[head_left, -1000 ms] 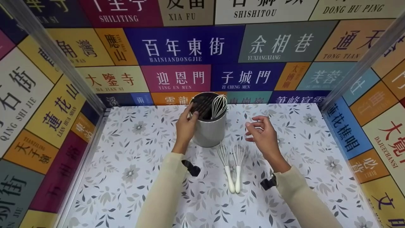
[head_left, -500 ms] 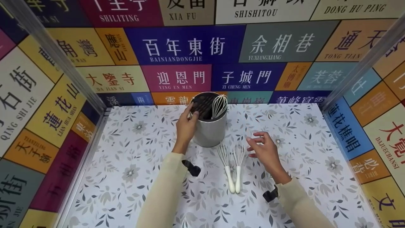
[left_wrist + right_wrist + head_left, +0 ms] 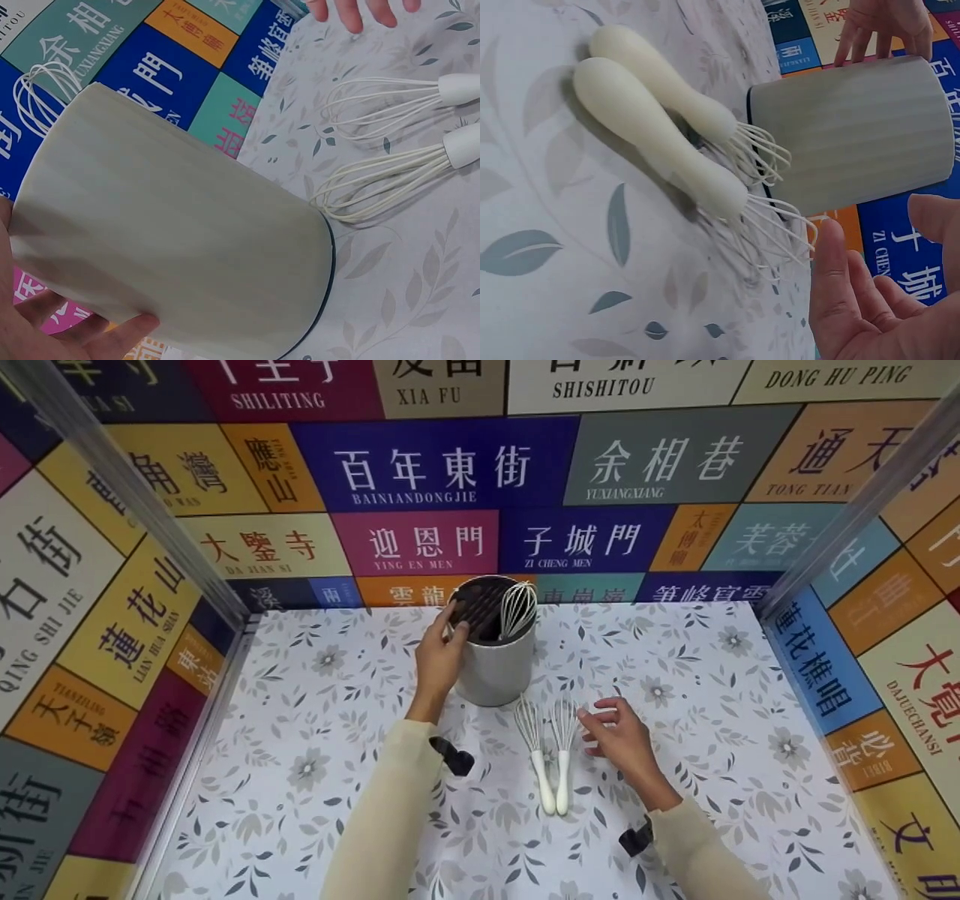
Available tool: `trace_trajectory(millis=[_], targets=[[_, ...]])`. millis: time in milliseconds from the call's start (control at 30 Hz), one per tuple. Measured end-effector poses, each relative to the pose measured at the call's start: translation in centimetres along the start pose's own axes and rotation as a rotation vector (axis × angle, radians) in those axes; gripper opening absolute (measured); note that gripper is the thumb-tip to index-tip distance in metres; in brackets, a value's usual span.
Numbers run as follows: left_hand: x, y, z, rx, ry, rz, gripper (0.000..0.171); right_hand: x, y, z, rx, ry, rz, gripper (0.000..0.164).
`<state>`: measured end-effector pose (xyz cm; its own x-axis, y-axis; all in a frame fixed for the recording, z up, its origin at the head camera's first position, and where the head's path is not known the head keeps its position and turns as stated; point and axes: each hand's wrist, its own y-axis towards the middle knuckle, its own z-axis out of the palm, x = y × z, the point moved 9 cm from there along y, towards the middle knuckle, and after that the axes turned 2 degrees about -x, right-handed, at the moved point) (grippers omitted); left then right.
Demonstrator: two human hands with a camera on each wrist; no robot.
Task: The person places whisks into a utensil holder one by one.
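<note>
A pale grey utensil holder [image 3: 491,675] stands upright near the back wall, with a dark slotted insert [image 3: 480,619] in its top. One whisk [image 3: 519,609] stands in it, wires up. My left hand [image 3: 439,664] grips the holder's left side, thumb at the rim and fingers along the wall. In front of the holder, two white-handled whisks lie side by side, the left whisk [image 3: 540,772] and the right whisk [image 3: 562,780], wires toward the holder. My right hand [image 3: 624,739] hovers beside the right whisk's wires, fingers loosely bent and holding nothing.
A white tabletop [image 3: 330,810] with a grey floral print lies beneath everything. Colourful sign-printed panels [image 3: 435,465] form the back and side walls. Clear corner strips [image 3: 142,487] run up at both sides.
My right hand has come down and toward me, from beside the holder to beside the whisks on the table. The left hand, holder and whisks have stayed in place.
</note>
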<state>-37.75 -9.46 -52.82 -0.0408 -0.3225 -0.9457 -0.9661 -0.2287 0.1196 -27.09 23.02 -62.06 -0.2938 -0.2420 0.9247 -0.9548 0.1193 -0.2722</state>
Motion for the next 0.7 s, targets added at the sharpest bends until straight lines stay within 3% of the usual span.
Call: trace_trajectory(millis=[400, 700], targets=[[-0.6, 0.6, -0.2, -0.022, 0.004, 0.032, 0.049, -1.9, -0.1, 0.6, 0.011, -0.012, 0.030, 0.067], [-0.1, 0.0, 0.0, -0.010, 0.013, 0.002, 0.049, -3.8, -0.9, 1.3, 0.012, -0.019, 0.102, 0.058]])
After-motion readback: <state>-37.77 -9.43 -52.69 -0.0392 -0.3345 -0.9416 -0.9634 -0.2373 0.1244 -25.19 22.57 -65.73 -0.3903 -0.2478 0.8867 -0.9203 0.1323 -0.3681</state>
